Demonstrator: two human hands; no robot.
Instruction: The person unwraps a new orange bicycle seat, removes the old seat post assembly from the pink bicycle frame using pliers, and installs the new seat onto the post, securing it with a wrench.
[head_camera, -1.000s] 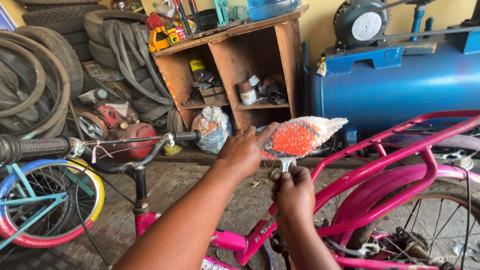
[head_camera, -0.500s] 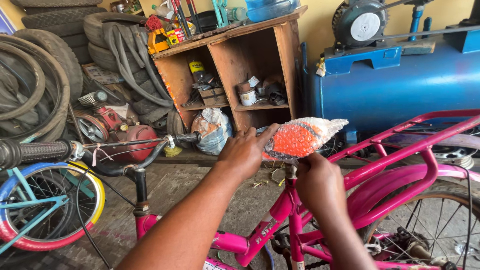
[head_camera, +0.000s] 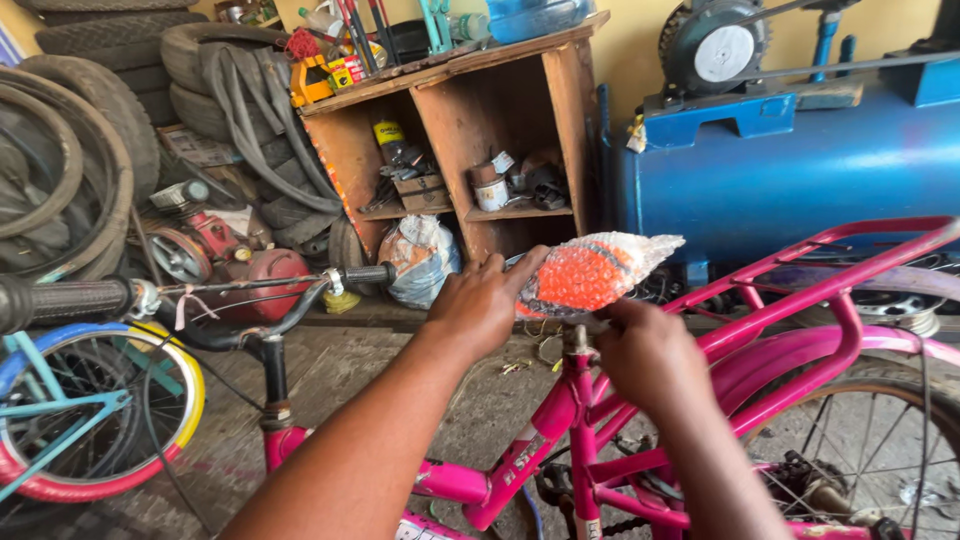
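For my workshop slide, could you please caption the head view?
Left hand grips a wrapped orange saddle on a pink bicycle; right hand beneath.

A wooden shelf unit (head_camera: 560, 130) carries small tins (head_camera: 490, 190) inside; a wrapped bag (head_camera: 420, 260) sits on the floor (head_camera: 400, 350) below it.

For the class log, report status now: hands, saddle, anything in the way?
Left hand grips the wrapped saddle nose. Right hand sits under it at the seat post. Nothing blocking.
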